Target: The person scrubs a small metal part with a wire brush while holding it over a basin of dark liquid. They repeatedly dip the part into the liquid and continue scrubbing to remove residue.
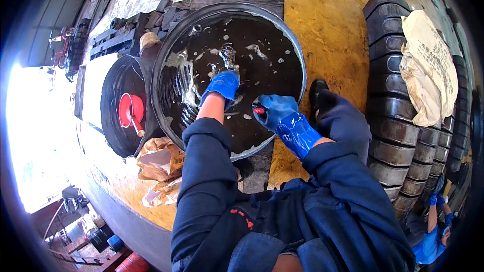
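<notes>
In front of me stands a big round tub [301, 45] of dark liquid [267, 32] with patches of pale foam. My left hand [223, 84], in a blue rubber glove, reaches down into the liquid. Its fingers are under the surface, and the water splashes and ripples just beyond them. Over the tub's right side, my right hand [276, 112] is closed in a long blue glove. A small red thing [259, 111] shows in its curled fingers; the rest of that is hidden.
Left of the tub stands a smaller black tub [113, 83] with a red dipper [130, 108] in it. Crumpled paper sacks [159, 163] lie below. Rows of dark ribbed rings [396, 111] stand at right, under a paper sack [428, 65]. Another person [431, 244] works at far right.
</notes>
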Motion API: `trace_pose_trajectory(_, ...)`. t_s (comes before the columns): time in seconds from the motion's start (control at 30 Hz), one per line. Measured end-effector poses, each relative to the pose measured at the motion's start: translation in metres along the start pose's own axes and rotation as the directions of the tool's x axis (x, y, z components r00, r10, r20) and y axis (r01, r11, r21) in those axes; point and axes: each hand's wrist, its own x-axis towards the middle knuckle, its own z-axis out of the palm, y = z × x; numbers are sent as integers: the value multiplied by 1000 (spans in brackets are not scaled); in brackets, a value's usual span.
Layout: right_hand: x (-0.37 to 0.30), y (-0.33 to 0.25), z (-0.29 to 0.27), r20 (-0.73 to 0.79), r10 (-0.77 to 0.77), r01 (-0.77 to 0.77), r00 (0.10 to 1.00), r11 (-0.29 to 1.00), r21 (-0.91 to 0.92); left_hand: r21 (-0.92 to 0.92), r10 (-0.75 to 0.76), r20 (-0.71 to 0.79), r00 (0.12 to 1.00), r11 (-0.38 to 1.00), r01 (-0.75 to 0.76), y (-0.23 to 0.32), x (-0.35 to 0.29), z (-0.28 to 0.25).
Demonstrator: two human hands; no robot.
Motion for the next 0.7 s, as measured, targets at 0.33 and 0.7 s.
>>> trace_pose_trajectory(0.33, 0, -3, -5, 16, 22, -22, 1000, 1000, 3, 120, 10, -2, 1000, 993, -9, -24, 27, 8)
trace_pose_trajectory(0.7, 1, -4, -8, 70, 28, -27, 997, 999, -19, 211, 248, -74, 966, 950, -228, -61, 56, 30)
